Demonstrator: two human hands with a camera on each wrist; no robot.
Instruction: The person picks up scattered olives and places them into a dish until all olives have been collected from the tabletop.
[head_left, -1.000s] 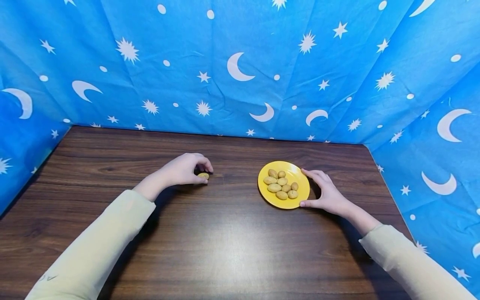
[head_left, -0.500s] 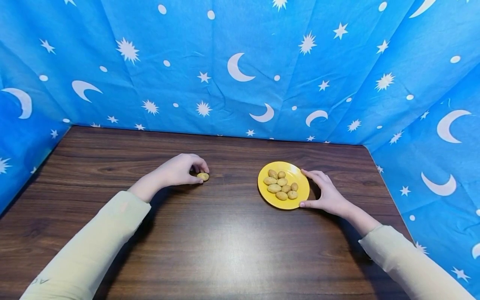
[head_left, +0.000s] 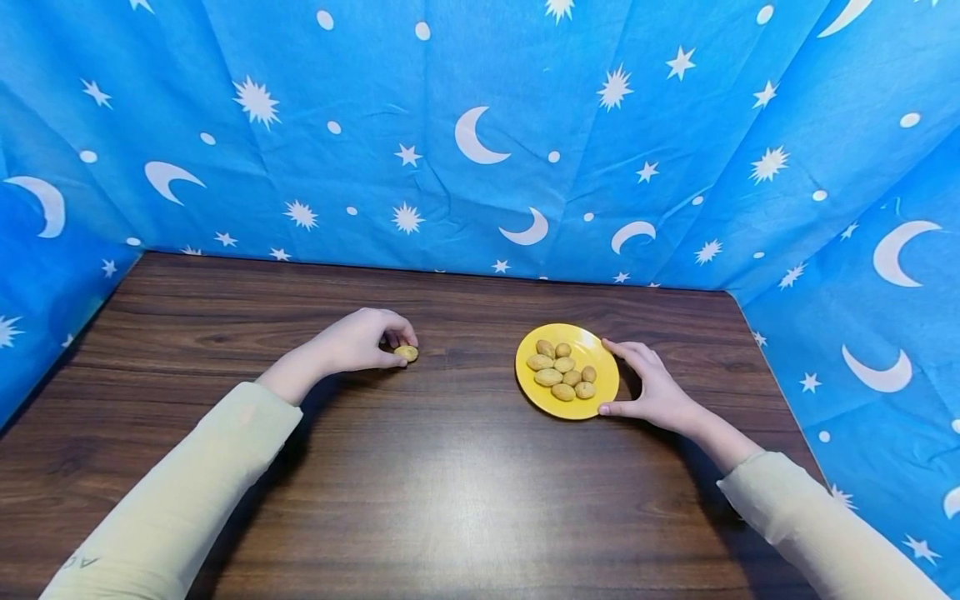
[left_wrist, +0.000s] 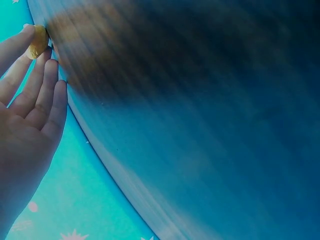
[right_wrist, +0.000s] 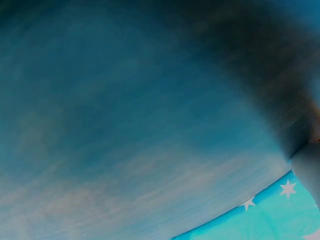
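In the head view my left hand (head_left: 367,340) is left of centre, low over the table. Its thumb and fingertips pinch a small yellow-brown oval, nut-like piece (head_left: 407,353). The left wrist view shows the same oval piece (left_wrist: 38,42) at the tips of the thumb and fingers. On the right side, a round yellow plate (head_left: 577,333) lies on the table with several similar oval pieces (head_left: 549,377) grouped on it. My right hand (head_left: 651,387) holds the plate's right rim, thumb at the near side and forefinger farther back.
The brown wood-grain table (head_left: 465,500) ends at a blue curtain (head_left: 375,83) with white moons and stars, which runs along the back and both sides. In the right wrist view mostly blurred tabletop (right_wrist: 125,125) shows.
My left hand has drawn slightly left, and its fingertips have closed in on the oval piece, more of which now shows. The right hand and the plate have stayed in place.
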